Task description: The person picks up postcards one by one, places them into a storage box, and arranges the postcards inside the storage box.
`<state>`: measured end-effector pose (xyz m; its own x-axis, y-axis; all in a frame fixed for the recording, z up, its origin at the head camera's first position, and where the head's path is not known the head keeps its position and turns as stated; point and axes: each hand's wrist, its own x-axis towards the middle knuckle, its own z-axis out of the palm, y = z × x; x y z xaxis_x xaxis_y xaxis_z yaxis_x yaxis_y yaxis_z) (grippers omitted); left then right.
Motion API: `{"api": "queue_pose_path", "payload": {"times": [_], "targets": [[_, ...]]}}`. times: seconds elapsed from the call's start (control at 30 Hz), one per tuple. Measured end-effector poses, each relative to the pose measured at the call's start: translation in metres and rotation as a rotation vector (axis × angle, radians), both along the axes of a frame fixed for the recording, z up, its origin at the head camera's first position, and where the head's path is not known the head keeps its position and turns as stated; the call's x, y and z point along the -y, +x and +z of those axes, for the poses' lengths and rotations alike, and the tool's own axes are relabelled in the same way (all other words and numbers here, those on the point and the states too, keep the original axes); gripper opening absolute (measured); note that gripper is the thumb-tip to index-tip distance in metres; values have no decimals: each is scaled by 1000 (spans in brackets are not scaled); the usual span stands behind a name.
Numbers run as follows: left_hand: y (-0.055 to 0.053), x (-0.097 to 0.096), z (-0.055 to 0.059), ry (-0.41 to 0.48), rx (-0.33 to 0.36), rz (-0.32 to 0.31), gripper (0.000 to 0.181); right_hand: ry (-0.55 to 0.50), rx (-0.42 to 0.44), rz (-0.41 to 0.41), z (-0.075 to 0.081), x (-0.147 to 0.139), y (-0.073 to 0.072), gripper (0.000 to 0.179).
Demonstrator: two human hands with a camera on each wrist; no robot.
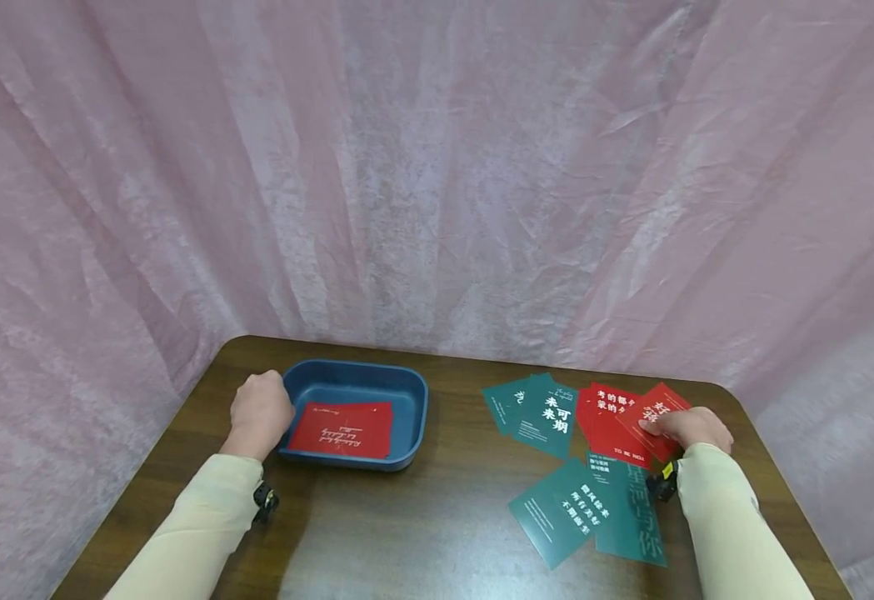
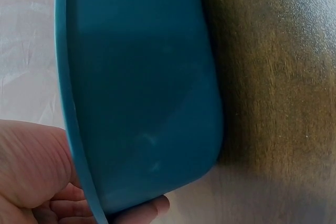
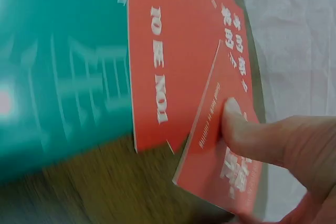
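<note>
At the table's left, a blue plastic tray [image 1: 416, 417] holds red cards [image 1: 342, 429] with white script. My left hand [image 1: 260, 408] grips the tray's left rim; the left wrist view shows fingers curled at the tray wall [image 2: 142, 87]. On the right, my right hand [image 1: 691, 427] pinches a red card [image 3: 218, 145], its thumb [image 3: 239, 129] lying across the card's face. That card partly covers other red cards [image 1: 609, 425] with white characters. Fingers beneath the pinched card are mostly hidden.
Several green cards lie by the red ones: a group [image 1: 545, 417] to their left, another card [image 1: 556, 512] nearer the front, and one [image 1: 631, 521] beside my right wrist. A pink curtain [image 1: 437, 183] hangs behind the wooden table [image 1: 407, 533].
</note>
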<state>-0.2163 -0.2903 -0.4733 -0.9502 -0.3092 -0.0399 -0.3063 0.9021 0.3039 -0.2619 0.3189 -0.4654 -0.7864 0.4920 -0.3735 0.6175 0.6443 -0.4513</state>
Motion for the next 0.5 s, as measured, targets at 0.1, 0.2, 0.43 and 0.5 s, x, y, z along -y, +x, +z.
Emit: {"api": "queue_pose_path", "payload": {"times": [0.1,0.2,0.43,0.5], "targets": [[0,1,0,1,1,2,25,66,16,23,2,2,-4,78],[1,2,-1,4,-3,-2,25,38,11,-4,1,1,-7,73],[1,1,-1,12,-13,-11,23,-86,21,-55,-6,-6,-8,89],[1,2,-1,15,-15,-15,23,-111,0,-74,-10,-8,-6,90]]}}
